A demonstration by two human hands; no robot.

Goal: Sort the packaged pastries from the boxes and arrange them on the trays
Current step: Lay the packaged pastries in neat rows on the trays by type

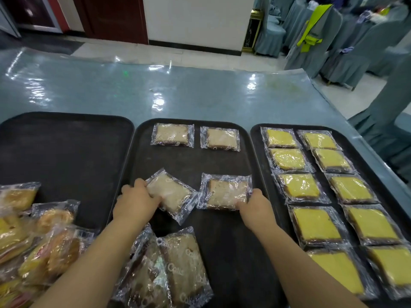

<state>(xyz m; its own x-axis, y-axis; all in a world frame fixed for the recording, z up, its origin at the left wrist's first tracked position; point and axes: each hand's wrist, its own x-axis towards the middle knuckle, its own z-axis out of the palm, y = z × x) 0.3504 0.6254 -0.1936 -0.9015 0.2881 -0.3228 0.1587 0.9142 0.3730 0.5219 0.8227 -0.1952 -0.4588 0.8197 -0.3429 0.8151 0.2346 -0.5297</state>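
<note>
Landmark: middle dark plastic tray (222, 252). Left of it, a bare dark tray (66, 152); right of it, a dark tray (321, 170) filled with two columns of yellow wrapped cakes. On the middle tray, far edge: two pale wrapped cakes, squared.

Left hand (135, 202) has fingers curled over a skewed clear-wrapped pale cake (172, 197), long axis diagonal, far-left to near-right. Right hand (253, 206) pinches the near-right corner of a squared pale cake packet (225, 192). Judgement: left packet needs rotating.

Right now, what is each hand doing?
Left hand: closed on a tilted pale pastry packet.
Right hand: fingers on the second pale packet; grip unclear.
</note>
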